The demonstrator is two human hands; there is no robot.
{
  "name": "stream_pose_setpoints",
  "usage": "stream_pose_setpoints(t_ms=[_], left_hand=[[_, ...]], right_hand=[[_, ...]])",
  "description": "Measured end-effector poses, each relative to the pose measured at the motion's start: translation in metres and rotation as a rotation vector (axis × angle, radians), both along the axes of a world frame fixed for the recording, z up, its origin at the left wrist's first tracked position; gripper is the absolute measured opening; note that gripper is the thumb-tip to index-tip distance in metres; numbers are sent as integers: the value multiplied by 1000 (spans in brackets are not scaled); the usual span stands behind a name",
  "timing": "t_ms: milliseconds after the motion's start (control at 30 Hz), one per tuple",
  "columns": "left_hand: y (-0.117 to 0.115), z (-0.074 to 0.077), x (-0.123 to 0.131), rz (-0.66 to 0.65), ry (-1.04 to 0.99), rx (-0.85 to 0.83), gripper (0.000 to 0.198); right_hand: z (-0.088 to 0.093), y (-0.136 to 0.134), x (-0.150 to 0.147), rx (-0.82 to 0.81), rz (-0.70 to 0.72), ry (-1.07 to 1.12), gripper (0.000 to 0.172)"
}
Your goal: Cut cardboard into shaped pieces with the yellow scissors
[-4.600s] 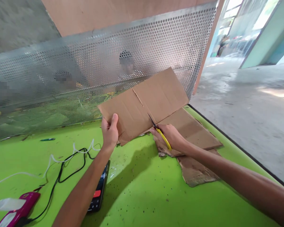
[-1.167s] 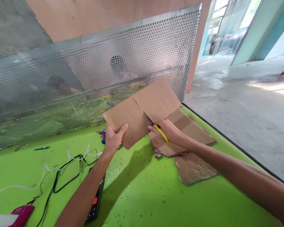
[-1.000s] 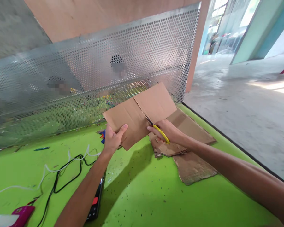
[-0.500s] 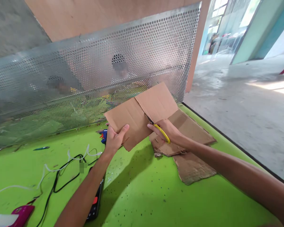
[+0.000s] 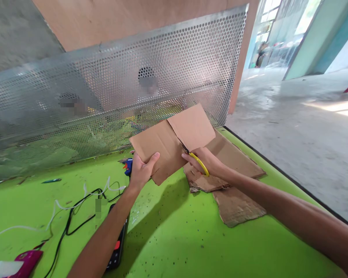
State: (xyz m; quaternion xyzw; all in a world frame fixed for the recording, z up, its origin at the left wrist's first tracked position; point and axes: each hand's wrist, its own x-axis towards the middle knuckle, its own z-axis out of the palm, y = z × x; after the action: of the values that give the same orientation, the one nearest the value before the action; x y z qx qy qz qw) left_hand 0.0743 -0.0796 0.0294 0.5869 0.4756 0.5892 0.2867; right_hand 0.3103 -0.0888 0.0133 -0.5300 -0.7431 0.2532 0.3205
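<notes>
My left hand [image 5: 142, 170] grips the lower left edge of a brown cardboard sheet [image 5: 159, 143], thumb on top and fingers hidden behind. The sheet is held tilted above the green table [image 5: 168, 239]. Yellow-handled scissors [image 5: 201, 164] are in my right hand [image 5: 204, 158], their dark blades in a slit that runs from the sheet's upper edge toward its lower one. Right of the slit, the cardboard flap [image 5: 193, 127] stands slightly off the rest. More cardboard pieces [image 5: 234, 158] with ragged edges lie on the table under and beside my right hand.
A perforated metal panel [image 5: 174, 65] stands along the table's far side, people partly visible behind it. A blue glue gun [image 5: 128, 166] is beyond my left hand. Black and white cables [image 5: 68, 222], a dark phone-like device [image 5: 117, 247], a magenta object [image 5: 29, 262] and a pen [image 5: 51, 180] lie left.
The scissors have cut slightly further down the sheet. The right-hand flap has swung a little down and apart from the left part. My left hand keeps its grip.
</notes>
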Motion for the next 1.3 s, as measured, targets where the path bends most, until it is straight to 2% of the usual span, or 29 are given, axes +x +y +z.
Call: stream_pose_setpoints(t_ms=[167, 367, 567, 767, 900, 1033, 1133, 1300], left_hand=[[-1, -7, 0, -10, 69, -18, 48], [-5, -14, 3, 42, 201, 53, 48], [-11, 0, 5, 21, 122, 3, 49], [-5, 11, -6, -94, 28, -80, 56], [0, 13, -18, -39, -17, -78, 56], [6, 21, -30, -4, -118, -47, 56], [7, 27, -35, -3, -185, -103, 56], [1, 27, -33, -123, -106, -262, 58]], right_hand=[[4, -3, 3, -90, 53, -60, 67], [-2, 5, 3, -52, -69, -151, 64], [0, 6, 1, 41, -99, -182, 57], [7, 8, 12, 103, -77, -146, 57], [15, 11, 22, 144, -68, -97, 65], [26, 11, 28, 31, -23, -3, 65], [30, 9, 28, -55, 59, 74, 62], [24, 8, 20, -39, 99, 197, 48]])
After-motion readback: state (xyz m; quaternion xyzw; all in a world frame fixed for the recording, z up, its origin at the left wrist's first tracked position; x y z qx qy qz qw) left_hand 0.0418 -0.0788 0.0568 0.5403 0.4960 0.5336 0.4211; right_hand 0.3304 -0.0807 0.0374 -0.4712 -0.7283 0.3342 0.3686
